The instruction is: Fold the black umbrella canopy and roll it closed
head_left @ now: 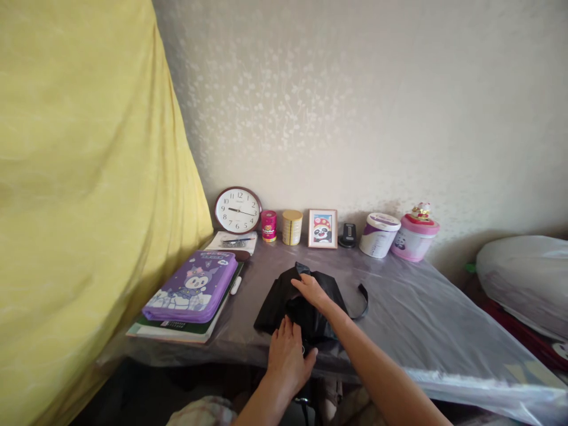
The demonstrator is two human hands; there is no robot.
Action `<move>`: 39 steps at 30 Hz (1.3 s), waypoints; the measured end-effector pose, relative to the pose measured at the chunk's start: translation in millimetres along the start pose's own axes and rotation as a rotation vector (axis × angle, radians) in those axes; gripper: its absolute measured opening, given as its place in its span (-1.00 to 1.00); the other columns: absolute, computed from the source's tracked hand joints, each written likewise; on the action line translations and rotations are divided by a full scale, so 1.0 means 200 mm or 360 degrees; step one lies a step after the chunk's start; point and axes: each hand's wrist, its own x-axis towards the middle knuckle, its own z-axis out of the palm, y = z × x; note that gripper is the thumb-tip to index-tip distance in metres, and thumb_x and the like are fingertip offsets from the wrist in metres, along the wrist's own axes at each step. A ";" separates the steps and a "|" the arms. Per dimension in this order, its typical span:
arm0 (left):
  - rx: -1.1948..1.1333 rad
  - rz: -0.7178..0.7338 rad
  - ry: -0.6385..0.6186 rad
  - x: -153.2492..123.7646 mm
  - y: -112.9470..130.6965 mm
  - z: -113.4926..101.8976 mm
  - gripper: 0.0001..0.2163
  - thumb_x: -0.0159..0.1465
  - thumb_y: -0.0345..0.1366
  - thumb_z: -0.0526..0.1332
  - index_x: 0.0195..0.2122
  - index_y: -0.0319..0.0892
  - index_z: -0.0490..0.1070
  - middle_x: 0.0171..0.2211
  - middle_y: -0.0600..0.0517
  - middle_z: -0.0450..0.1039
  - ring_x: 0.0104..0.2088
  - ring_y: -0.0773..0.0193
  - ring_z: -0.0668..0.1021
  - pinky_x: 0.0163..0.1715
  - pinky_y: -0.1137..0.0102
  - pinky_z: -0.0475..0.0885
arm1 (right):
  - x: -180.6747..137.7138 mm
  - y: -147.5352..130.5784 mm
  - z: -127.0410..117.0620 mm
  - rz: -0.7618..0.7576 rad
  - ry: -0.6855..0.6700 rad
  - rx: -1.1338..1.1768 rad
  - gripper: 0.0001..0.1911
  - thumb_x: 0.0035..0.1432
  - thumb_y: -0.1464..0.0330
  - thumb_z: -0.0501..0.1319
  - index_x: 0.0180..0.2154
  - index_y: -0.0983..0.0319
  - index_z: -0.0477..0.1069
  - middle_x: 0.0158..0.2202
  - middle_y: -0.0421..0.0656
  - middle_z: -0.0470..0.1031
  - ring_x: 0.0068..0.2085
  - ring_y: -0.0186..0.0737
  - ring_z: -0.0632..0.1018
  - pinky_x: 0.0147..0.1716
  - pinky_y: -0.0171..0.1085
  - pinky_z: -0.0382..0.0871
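Observation:
A black folding umbrella (326, 284), its cloth loosely bunched, lies near the front edge of the table. Its narrow strap (364, 300) curls out to the right. What looks like its shaft end (303, 350) points toward me over the table edge, partly hidden by my left hand. Across the top of the cloth my right hand (308, 290) closes on a fold, a dark flap standing up by its fingertips. My left hand (287, 352) rests on the near-left part of the cloth, fingers stretched forward and thumb spread to the right.
Left of the umbrella, a purple zip case (193, 287) lies on books (177, 333). Along the wall stand a clock (238, 210), a pink tin (268, 226), a yellow can (292, 228), a picture frame (322, 229), a black device (348, 235) and two tubs (378, 235). A yellow curtain (89, 177) hangs left.

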 end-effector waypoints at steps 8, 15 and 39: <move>0.0070 -0.0018 -0.0019 -0.02 0.01 -0.01 -0.44 0.22 -0.18 0.04 0.19 -0.42 0.09 0.20 -0.28 0.14 0.19 -0.03 0.23 0.05 0.18 0.25 | 0.00 -0.01 0.03 0.0019 -0.0365 0.0028 -0.79 0.23 0.34 -0.02 -0.44 0.23 0.24 -0.55 -0.19 0.49 -0.49 -0.29 0.57 -0.49 -0.39 0.38; 0.0153 0.0144 0.0290 -0.03 0.02 -0.14 -0.76 0.28 -0.31 -0.03 -0.25 -0.22 0.42 -0.28 -0.07 0.46 -0.22 0.09 0.49 -0.22 0.22 0.41 | -0.01 0.00 0.01 -0.0125 -0.0482 -0.0209 -0.79 0.21 0.41 -0.03 -0.28 0.28 0.37 -0.45 -0.18 0.56 -0.50 -0.36 0.57 -0.45 -0.43 0.35; 0.0124 0.0404 0.0451 0.07 -0.01 0.18 -0.45 0.27 -0.09 -0.04 0.24 -0.22 0.02 0.29 -0.16 -0.06 0.26 0.02 0.08 0.15 0.06 0.17 | -0.15 0.07 -0.12 -0.0777 -0.0143 -0.0826 -0.74 0.19 0.45 0.04 -0.21 0.20 0.48 -0.15 -0.13 0.52 -0.10 -0.24 0.48 -0.03 -0.24 0.29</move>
